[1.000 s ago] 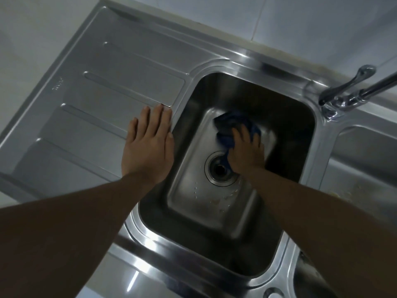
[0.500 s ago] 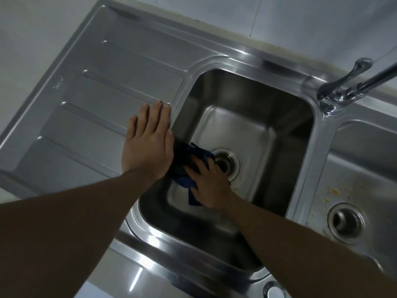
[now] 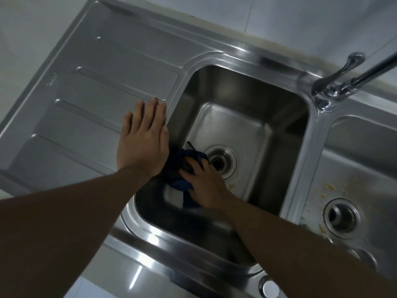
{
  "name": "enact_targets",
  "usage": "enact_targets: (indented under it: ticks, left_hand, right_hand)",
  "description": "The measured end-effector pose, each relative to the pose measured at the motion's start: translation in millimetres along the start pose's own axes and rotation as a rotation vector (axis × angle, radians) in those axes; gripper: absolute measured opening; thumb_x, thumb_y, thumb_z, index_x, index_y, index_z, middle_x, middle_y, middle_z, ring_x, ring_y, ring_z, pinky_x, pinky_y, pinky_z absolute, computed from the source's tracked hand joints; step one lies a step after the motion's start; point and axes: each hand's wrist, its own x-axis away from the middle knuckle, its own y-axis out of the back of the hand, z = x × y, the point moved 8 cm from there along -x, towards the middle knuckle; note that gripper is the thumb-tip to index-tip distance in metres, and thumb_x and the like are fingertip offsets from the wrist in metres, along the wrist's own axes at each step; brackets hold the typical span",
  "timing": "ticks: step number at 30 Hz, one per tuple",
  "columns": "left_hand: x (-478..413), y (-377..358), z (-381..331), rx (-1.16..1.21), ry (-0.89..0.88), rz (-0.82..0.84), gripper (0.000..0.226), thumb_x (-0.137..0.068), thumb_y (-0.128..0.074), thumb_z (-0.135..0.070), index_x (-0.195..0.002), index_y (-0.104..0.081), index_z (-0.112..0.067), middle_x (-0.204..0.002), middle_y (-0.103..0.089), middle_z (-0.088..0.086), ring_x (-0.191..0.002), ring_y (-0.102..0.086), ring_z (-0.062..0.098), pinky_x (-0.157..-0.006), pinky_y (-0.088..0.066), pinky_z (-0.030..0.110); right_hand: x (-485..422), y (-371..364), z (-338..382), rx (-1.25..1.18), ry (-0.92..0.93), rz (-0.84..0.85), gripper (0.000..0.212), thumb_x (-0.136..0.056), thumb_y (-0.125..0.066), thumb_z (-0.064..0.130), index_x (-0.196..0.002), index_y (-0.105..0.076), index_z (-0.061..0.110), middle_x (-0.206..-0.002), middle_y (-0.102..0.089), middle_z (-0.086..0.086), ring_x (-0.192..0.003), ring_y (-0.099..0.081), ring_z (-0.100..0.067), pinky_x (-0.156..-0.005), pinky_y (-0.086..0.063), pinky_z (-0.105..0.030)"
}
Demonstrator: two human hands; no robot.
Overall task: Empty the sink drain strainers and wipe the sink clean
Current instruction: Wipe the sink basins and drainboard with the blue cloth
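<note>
A stainless steel double sink fills the view. My right hand [image 3: 206, 183] is down in the left basin [image 3: 247, 100], pressing a dark blue cloth [image 3: 182, 181] against the basin floor just left of the round drain [image 3: 221, 161]. The drain opening looks dark and open. My left hand [image 3: 142, 138] lies flat, fingers together, on the ribbed drainboard [image 3: 86, 104] at the basin's left rim. The right basin [image 3: 365, 147] has yellowish food bits around its own drain [image 3: 341, 218].
A chrome tap [image 3: 335, 87] with a lever handle stands on the ridge between the basins, its spout running off to the upper right. White tiles back the sink. A small yellowish smear lies on the left basin floor beside the drain.
My right hand has swept the cloth from the far side of the drain to its near left side, then stayed about there. My left hand has not moved. The view has shifted right.
</note>
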Motion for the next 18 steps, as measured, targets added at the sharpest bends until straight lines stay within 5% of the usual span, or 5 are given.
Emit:
enact_targets:
  ticks: [5,12,18]
  left_hand:
    - [-0.7,-0.1,0.0,0.003,-0.01,-0.014,0.058,-0.104,-0.017,-0.036,-0.159,-0.011,-0.022,-0.167,-0.01,0.0,-0.155,-0.003,0.024,-0.125,-0.009,0.046]
    - [0.8,-1.1,0.1,0.016,-0.007,-0.017,0.057,-0.104,-0.017,-0.035,-0.159,-0.009,-0.021,-0.167,-0.009,0.0,-0.154,-0.003,0.024,-0.125,-0.007,0.046]
    - [1.6,-4.6,0.0,-0.016,-0.027,0.008,0.059,-0.105,-0.014,-0.036,-0.159,-0.002,-0.018,-0.168,-0.004,0.004,-0.154,-0.002,0.028,-0.124,-0.009,0.049]
  right_hand:
    - [-14.5,11.9,-12.6,-0.096,-0.357,-0.098,0.061,-0.095,-0.051,0.028,-0.154,-0.033,0.027,-0.164,-0.016,-0.01,-0.136,-0.026,-0.04,-0.106,-0.032,-0.047]
    - [5.9,-3.0,11.0,-0.022,-0.068,-0.035,0.063,-0.091,-0.055,0.024,-0.152,-0.04,0.022,-0.162,-0.024,-0.016,-0.136,-0.033,-0.045,-0.099,-0.038,-0.048]
    - [3.6,2.8,-4.6,-0.135,-0.484,-0.173,0.062,-0.098,-0.051,0.022,-0.157,-0.03,0.021,-0.162,-0.022,-0.017,-0.132,-0.038,-0.042,-0.103,-0.037,-0.048]
